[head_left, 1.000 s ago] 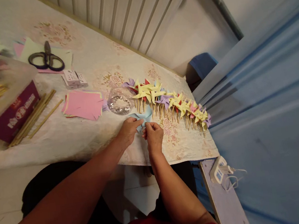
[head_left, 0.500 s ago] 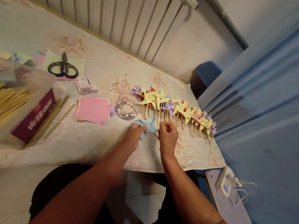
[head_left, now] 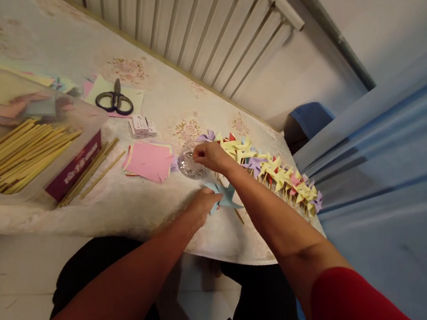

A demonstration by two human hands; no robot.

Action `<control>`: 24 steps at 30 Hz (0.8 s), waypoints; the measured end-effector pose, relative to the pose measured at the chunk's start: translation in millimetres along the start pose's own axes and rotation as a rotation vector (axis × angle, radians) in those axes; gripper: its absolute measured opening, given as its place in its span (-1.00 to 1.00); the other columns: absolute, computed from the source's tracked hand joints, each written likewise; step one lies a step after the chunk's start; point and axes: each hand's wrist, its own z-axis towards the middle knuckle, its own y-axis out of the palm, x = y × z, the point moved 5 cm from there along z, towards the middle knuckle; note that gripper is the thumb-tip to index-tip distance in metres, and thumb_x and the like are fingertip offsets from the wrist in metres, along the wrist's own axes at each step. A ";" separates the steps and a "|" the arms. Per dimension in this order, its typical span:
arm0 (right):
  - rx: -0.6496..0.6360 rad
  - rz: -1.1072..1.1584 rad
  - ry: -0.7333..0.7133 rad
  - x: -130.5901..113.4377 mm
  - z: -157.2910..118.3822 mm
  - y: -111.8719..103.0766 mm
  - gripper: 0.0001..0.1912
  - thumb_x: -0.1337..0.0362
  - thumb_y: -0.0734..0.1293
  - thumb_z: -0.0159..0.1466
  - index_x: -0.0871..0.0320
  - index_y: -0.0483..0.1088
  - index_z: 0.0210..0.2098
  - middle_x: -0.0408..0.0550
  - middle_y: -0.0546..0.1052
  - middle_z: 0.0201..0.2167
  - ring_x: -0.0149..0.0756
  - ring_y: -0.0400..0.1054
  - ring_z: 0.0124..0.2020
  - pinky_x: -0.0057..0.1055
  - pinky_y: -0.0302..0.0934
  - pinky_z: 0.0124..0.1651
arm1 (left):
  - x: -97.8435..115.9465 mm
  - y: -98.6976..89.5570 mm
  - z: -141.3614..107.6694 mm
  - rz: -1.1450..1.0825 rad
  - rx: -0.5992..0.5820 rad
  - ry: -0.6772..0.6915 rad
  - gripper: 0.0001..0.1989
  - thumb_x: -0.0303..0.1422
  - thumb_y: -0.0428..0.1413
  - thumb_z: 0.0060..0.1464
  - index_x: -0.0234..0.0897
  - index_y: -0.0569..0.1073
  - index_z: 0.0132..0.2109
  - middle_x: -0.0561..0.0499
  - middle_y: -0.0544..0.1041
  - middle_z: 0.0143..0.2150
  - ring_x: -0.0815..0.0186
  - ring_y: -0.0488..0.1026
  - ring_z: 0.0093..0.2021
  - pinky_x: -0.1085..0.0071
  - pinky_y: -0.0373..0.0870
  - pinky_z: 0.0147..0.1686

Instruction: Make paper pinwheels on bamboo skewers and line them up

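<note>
My left hand (head_left: 203, 205) pinches a light blue paper pinwheel (head_left: 227, 198) low over the table. My right hand (head_left: 213, 156) is over a round clear dish (head_left: 187, 164) of small shiny metal pieces. Its fingertips are pressed together, and I cannot see whether anything is between them. A thin wooden stick (head_left: 239, 216) shows just below the blue paper; whether it is joined to it is unclear. Beyond my right forearm lies a row of finished pinwheels (head_left: 277, 173), mostly yellow, some purple, red and pink, on sticks.
Pink and yellow paper squares (head_left: 152, 161) are stacked left of the dish. Small white boxes (head_left: 142, 127) and black-handled scissors (head_left: 115, 102) lie behind them. A clear bin (head_left: 91, 125) holds yellow sticks, with loose sticks (head_left: 92, 173) beside it. A radiator (head_left: 195, 30) borders the table's back.
My right hand has left the blue pinwheel and moved up and left to the dish. My left hand keeps its hold on the pinwheel. The whole view has shifted slightly.
</note>
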 end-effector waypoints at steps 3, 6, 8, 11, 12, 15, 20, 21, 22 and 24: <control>-0.099 -0.048 0.074 11.3 20.7 18.8 -0.72 0.64 0.34 -0.14 0.14 0.39 -0.77 -0.32 0.34 -0.78 -0.48 0.12 -0.61 -0.54 -0.04 -0.44 | 1.9 1.1 -2.7 0.026 0.009 -0.058 -0.82 -0.49 0.23 -0.10 -0.26 0.40 -0.55 0.07 0.37 -0.63 0.41 0.22 -0.62 0.43 0.01 -0.58; -0.137 -0.112 0.090 23.0 31.8 32.6 -0.66 0.69 0.33 -0.17 0.13 0.35 -0.82 -0.33 0.25 -0.84 -0.49 0.02 -0.66 -0.52 -0.08 -0.47 | 6.3 3.2 -4.6 0.014 0.000 -0.056 -0.84 -0.48 0.24 -0.12 -0.27 0.42 -0.55 0.06 0.38 -0.62 0.40 0.23 -0.60 0.43 0.04 -0.56; -0.100 -0.132 0.072 29.4 36.0 37.2 -0.64 0.67 0.35 -0.15 0.12 0.32 -0.84 -0.35 0.20 -0.87 -0.50 -0.04 -0.69 -0.52 -0.08 -0.50 | 6.8 3.4 -4.5 0.005 0.009 -0.062 -0.85 -0.49 0.24 -0.11 -0.27 0.43 -0.54 0.05 0.40 -0.61 0.40 0.25 -0.60 0.42 0.07 -0.55; 0.008 -0.117 0.041 36.5 39.2 38.8 -0.62 0.61 0.39 -0.08 0.11 0.29 -0.84 -0.34 0.18 -0.87 -0.49 -0.02 -0.71 -0.52 -0.02 -0.51 | 5.3 2.7 -2.9 -0.025 0.025 -0.072 -0.86 -0.50 0.23 -0.10 -0.27 0.44 -0.53 0.04 0.42 -0.59 0.39 0.27 -0.59 0.41 0.11 -0.54; 0.033 -0.109 0.045 38.8 39.7 39.0 -0.62 0.59 0.39 -0.06 0.10 0.28 -0.84 -0.33 0.18 -0.87 -0.48 0.01 -0.70 -0.52 0.02 -0.50 | 4.3 2.4 -2.4 -0.032 0.029 -0.081 -0.87 -0.51 0.23 -0.11 -0.27 0.45 -0.52 0.05 0.43 -0.59 0.39 0.27 -0.59 0.41 0.12 -0.54; 0.046 -0.092 0.088 45.1 40.8 40.8 -0.60 0.57 0.40 -0.05 0.10 0.26 -0.84 -0.31 0.19 -0.86 -0.46 0.07 -0.67 -0.52 0.10 -0.45 | 2.7 2.4 -1.5 -0.043 0.017 -0.089 -0.89 -0.50 0.23 -0.11 -0.28 0.47 -0.52 0.04 0.43 -0.59 0.40 0.27 -0.59 0.43 0.11 -0.55; 0.026 -0.067 0.157 49.8 40.3 44.2 -0.58 0.64 0.38 -0.13 0.10 0.22 -0.88 -0.29 0.16 -0.87 -0.45 0.13 -0.65 -0.50 0.15 -0.38 | 4.7 2.4 -1.3 -0.055 0.009 -0.063 -0.84 -0.45 0.30 -0.15 -0.27 0.46 -0.54 0.02 0.43 -0.60 0.38 0.26 -0.58 0.41 0.12 -0.56; 0.019 -0.062 0.173 50.3 39.9 45.3 -0.59 0.64 0.38 -0.14 0.11 0.22 -0.88 -0.28 0.16 -0.88 -0.44 0.14 -0.65 -0.49 0.15 -0.38 | 5.2 2.2 -1.2 -0.058 0.012 -0.064 -0.84 -0.46 0.30 -0.15 -0.27 0.45 -0.54 0.01 0.44 -0.60 0.38 0.27 -0.58 0.41 0.13 -0.55; 0.011 -0.059 0.188 50.4 39.4 46.4 -0.59 0.63 0.38 -0.14 0.11 0.22 -0.88 -0.27 0.16 -0.88 -0.43 0.15 -0.65 -0.49 0.15 -0.38 | 5.7 2.2 -1.0 -0.062 0.013 -0.062 -0.83 -0.46 0.30 -0.14 -0.27 0.45 -0.54 0.01 0.45 -0.59 0.38 0.29 -0.58 0.41 0.15 -0.55; -0.003 -0.057 0.208 49.3 38.8 47.3 -0.60 0.61 0.39 -0.14 0.11 0.22 -0.88 -0.26 0.18 -0.87 -0.41 0.18 -0.63 -0.48 0.16 -0.37 | 7.0 2.3 -0.8 -0.063 0.013 -0.057 -0.80 -0.46 0.29 -0.13 -0.28 0.42 -0.56 0.00 0.45 -0.58 0.39 0.29 -0.58 0.42 0.16 -0.53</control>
